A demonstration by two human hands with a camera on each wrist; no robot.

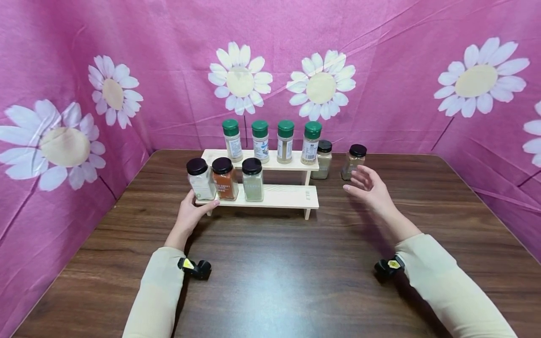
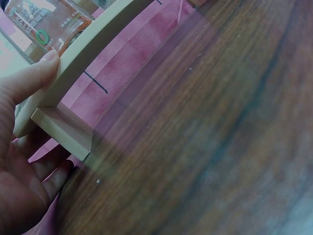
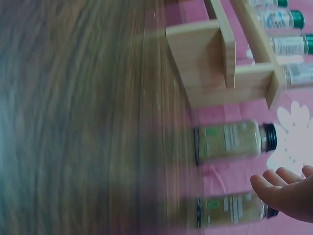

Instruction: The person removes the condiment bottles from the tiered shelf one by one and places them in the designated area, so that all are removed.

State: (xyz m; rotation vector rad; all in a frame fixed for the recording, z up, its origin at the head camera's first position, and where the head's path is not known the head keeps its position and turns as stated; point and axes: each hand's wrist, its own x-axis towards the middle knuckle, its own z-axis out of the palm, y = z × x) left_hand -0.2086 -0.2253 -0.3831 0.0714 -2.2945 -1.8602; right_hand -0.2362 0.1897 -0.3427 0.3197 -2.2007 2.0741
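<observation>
A two-tier wooden spice rack stands on the table. My left hand grips the left end of its lower shelf, thumb over the front edge and fingers under the board. Near that hand, three black-lidded spice jars stand on this shelf: a whitish one, an orange-red one and a pale green one. My right hand hovers with fingers spread and holds nothing. Just beyond its fingertips is a black-lidded spice jar on the table, partly covered by the hand in the right wrist view.
Several green-capped shaker bottles line the upper shelf. Another black-lidded jar stands on the table by the rack's right end. A pink cloth with daisies hangs behind the brown wooden table.
</observation>
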